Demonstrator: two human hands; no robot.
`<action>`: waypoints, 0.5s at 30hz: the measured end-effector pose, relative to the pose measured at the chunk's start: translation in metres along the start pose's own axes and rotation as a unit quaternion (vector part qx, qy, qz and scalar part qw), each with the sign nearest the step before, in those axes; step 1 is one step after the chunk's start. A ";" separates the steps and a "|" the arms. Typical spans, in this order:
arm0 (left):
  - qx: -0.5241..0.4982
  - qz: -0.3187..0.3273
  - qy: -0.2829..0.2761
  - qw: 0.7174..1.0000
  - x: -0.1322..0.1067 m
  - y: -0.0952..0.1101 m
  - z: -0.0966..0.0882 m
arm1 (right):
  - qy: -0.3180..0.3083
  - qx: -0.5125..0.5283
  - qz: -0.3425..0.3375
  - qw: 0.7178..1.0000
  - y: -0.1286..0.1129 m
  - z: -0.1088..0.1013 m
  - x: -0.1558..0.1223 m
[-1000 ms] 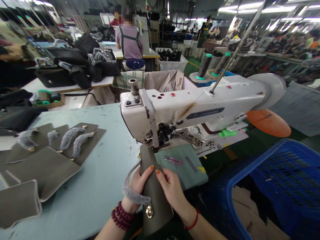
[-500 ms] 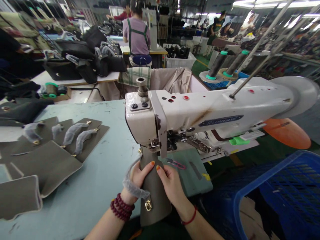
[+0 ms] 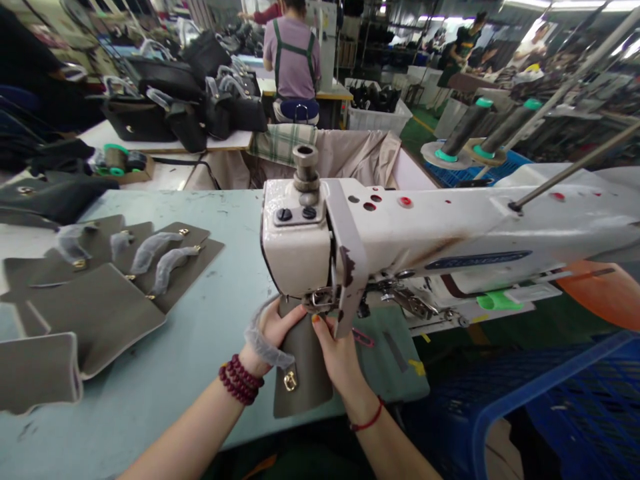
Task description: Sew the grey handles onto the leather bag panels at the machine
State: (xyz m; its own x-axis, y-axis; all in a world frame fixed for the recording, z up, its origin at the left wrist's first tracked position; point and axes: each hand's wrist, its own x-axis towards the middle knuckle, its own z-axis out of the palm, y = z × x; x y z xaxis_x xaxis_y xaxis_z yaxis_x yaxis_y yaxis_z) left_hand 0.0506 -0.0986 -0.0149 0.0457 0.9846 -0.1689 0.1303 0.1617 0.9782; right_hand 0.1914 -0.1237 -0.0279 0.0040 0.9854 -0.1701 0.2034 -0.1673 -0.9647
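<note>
A grey-brown bag panel (image 3: 306,383) lies at the head of a white sewing machine (image 3: 297,260), its far end hidden beneath the head. My left hand (image 3: 270,330) grips its left edge, thumb on top and the other fingers partly hidden. On the right edge my right hand (image 3: 343,357) is closed the same way, thumb near the machine's foot area. A handle wrapped in clear plastic (image 3: 263,348) loops over my left hand. It ends at a gold buckle (image 3: 290,381) on the panel's near part. Pink thread snips (image 3: 363,338) lie right of my right hand.
More grey-brown panels (image 3: 120,307) with wrapped handles lie on the pale blue table (image 3: 210,347) at left. A blue plastic crate (image 3: 480,413) stands at lower right. Thread cones (image 3: 467,127) rise behind the machine. Black bags (image 3: 145,117) and a seated person (image 3: 293,57) are beyond.
Both hands and the panel have moved forward, closer under the machine head. The camera view has shifted, so the machine appears larger and farther right.
</note>
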 end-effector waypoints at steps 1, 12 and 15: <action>-0.006 0.003 0.000 1.000 0.002 0.001 -0.001 | 0.002 0.000 -0.006 1.000 0.001 0.001 0.002; -0.107 -0.073 -0.090 0.987 0.020 -0.011 -0.021 | -0.001 0.004 -0.039 0.999 0.009 0.009 0.010; -0.153 -0.134 -0.132 0.970 0.014 -0.009 -0.026 | -0.003 -0.019 -0.056 0.998 0.005 -0.001 0.011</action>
State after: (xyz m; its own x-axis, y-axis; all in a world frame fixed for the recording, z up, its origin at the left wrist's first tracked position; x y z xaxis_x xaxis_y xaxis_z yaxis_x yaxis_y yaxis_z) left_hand 0.0243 -0.0846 -0.0228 0.3082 0.8596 -0.4075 -0.1265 0.4615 0.8781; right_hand 0.1934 -0.1133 -0.0340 -0.0259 0.9977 -0.0630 0.2394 -0.0550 -0.9694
